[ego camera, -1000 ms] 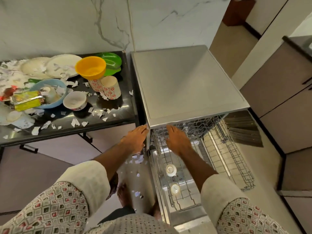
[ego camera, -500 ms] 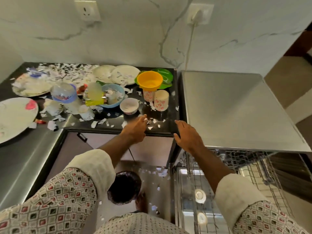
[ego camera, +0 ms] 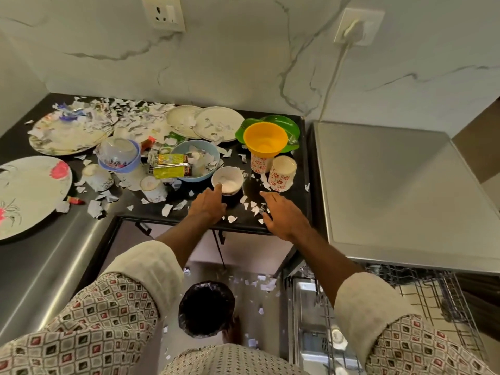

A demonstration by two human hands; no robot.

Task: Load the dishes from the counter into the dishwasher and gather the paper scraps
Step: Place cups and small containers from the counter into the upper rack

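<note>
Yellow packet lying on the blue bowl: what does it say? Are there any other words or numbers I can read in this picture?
No text here can be read.
On the yellow packet: dark print, too blurred to read.
On the paper scraps: grey marks, too small to read.
On the flowered cup: a red flower pattern only, no words.

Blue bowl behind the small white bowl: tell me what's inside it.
A yellow-green packet lies across the blue bowl, partly inside, over torn paper scraps. The bowl's bottom is covered, so anything beneath cannot be seen.
</note>
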